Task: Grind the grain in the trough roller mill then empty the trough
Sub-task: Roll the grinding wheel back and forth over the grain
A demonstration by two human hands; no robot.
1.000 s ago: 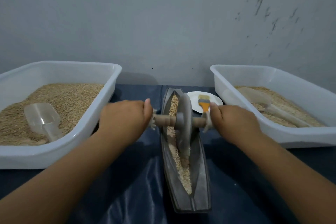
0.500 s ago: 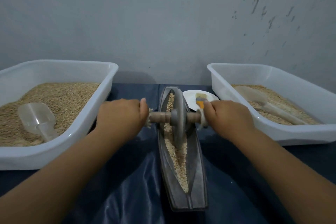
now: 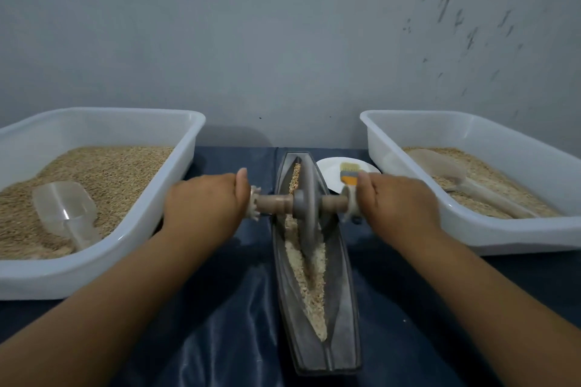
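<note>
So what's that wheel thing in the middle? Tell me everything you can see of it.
The roller wheel is a thin grey disc, metal by its look, standing upright on edge in the long dark trough, its rim down among the pale grain. A tan, wood-like axle runs through its hub and out to both sides. The left hand grips one end and the right hand the other. Its outline is slightly blurred.

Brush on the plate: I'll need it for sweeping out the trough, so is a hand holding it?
No, the brush lies untouched on the white plate.
</note>
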